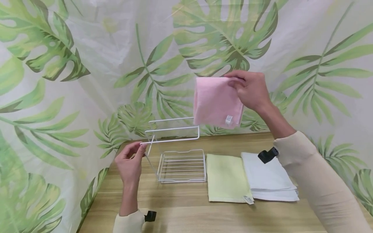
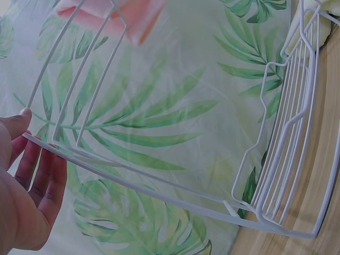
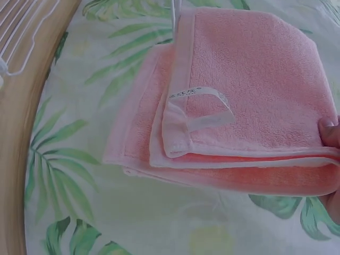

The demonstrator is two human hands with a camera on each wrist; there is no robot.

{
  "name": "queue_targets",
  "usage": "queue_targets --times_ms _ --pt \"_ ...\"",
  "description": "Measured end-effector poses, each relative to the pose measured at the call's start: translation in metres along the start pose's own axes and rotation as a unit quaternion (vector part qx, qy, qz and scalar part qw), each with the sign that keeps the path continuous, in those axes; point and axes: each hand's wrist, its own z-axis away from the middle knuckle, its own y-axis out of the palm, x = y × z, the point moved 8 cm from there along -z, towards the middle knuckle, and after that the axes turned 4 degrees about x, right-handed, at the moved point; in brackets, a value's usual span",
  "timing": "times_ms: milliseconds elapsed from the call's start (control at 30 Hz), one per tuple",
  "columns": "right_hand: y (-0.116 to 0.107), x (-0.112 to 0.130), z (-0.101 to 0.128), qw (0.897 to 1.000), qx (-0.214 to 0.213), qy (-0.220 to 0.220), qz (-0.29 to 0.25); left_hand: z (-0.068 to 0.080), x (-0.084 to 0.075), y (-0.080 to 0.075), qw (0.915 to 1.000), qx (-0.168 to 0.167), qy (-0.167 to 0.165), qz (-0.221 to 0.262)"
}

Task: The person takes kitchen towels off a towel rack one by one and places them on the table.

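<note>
A white wire rack (image 1: pixel 172 141) stands on the table, with parallel bars on top and a slatted basket below. My left hand (image 1: pixel 129 161) pinches its upper left front corner between thumb and fingers; in the left wrist view the frame (image 2: pixel 159 195) curves from those fingers down to the basket. Raised at the rack's upper right, my right hand (image 1: pixel 254 90) grips a folded pink towel (image 1: pixel 217 100) by its upper right corner. The towel overlaps the right ends of the bars in the head view. Its layered edges and white label loop (image 3: pixel 210 123) show in the right wrist view.
Right of the rack, a folded pale yellow towel (image 1: pixel 228 178) lies flat on the wooden table (image 1: pixel 186 213). Beside it are folded white towels (image 1: pixel 266 173), partly behind my right sleeve. A leaf-patterned cloth (image 1: pixel 110 64) hangs behind the table.
</note>
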Motion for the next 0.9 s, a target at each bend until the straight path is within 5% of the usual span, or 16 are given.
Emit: queue_targets --times_ms 200,900 --pt "-0.018 -0.012 0.008 1.0 -0.012 0.019 0.006 0.0 0.0 -0.001 1.0 -0.002 0.0 0.004" --pt "-0.057 -0.06 0.07 0.991 0.073 0.062 0.088 0.001 -0.001 0.0 0.9999 -0.001 0.011 0.012"
